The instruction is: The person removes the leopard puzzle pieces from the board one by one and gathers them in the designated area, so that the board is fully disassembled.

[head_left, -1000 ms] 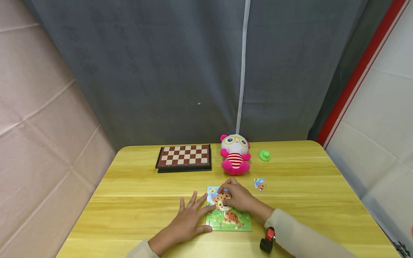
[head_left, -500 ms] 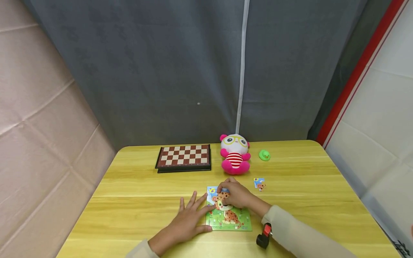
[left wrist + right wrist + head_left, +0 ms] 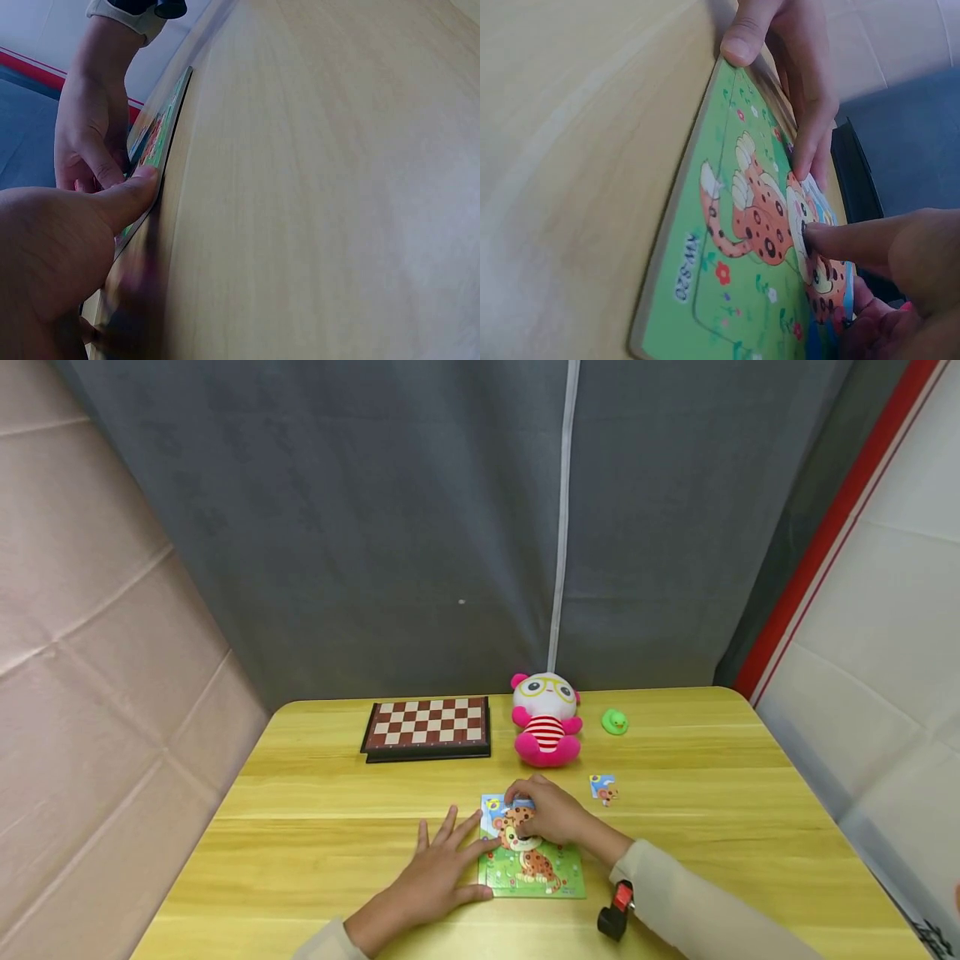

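A square leopard jigsaw puzzle [image 3: 531, 883] with a green border lies flat on the table. My left hand [image 3: 438, 872] spreads its fingers at its left side, thumb on the lower left corner and a fingertip on the picture. My right hand [image 3: 557, 814] reaches over the upper part, thumb and curled fingers pinching a puzzle piece [image 3: 821, 274] at the leopard's head. The thumb tip presses near the nose in the right wrist view, and the hand hides the puzzle's upper right. One loose puzzle piece [image 3: 603, 788], blue with an ear, lies beyond to the right.
Along the back of the wooden table [image 3: 315, 827] are a folded chessboard [image 3: 429, 725], a pink and white plush panda [image 3: 547, 720] and a green toy duck [image 3: 615, 722]. Grey cloth [image 3: 420, 527] hangs behind the table. A wrist camera [image 3: 613, 917] hangs by the right sleeve.
My right hand has shifted very slightly left over the leopard's head, the wrist camera moving left with it. The left hand, puzzle and loose piece stay where they were.
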Demonstrator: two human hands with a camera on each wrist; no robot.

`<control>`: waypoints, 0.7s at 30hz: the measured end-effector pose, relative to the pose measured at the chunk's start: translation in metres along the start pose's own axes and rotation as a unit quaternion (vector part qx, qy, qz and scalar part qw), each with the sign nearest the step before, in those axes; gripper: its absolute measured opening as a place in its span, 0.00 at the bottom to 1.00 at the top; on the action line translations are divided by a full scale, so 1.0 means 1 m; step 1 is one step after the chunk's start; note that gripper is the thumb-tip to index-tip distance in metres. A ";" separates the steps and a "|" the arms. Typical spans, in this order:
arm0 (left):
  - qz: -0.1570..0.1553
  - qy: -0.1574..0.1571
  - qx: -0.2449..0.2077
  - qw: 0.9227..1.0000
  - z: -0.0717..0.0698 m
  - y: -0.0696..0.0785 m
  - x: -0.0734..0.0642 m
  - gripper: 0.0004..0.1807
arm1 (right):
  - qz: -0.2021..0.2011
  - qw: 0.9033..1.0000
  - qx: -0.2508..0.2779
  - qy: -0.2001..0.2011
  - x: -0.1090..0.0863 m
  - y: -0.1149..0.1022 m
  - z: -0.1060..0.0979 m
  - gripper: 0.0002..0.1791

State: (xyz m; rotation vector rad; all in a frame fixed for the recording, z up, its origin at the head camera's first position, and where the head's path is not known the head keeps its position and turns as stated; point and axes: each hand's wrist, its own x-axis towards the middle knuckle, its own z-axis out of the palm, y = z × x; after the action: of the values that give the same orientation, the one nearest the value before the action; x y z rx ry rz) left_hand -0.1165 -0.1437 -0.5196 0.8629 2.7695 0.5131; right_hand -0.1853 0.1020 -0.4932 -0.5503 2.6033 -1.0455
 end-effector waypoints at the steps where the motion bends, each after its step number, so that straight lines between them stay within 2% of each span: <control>1: 0.000 0.000 0.000 1.000 0.000 0.000 0.000 0.38 | 0.003 1.000 -0.001 0.003 0.000 0.001 0.000 0.20; 14: -0.001 -0.001 -0.001 1.000 0.001 -0.001 0.000 0.38 | -0.016 0.999 0.030 0.013 0.002 0.011 0.001 0.19; 21: 0.000 0.003 0.002 1.000 0.001 -0.001 0.000 0.38 | -0.024 0.999 0.029 0.014 0.000 0.014 -0.002 0.19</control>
State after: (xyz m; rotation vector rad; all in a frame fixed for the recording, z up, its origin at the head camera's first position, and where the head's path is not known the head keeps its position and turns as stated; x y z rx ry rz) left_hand -0.1164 -0.1447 -0.5213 0.8636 2.7765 0.5117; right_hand -0.1890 0.1124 -0.5014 -0.5905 2.5856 -1.1483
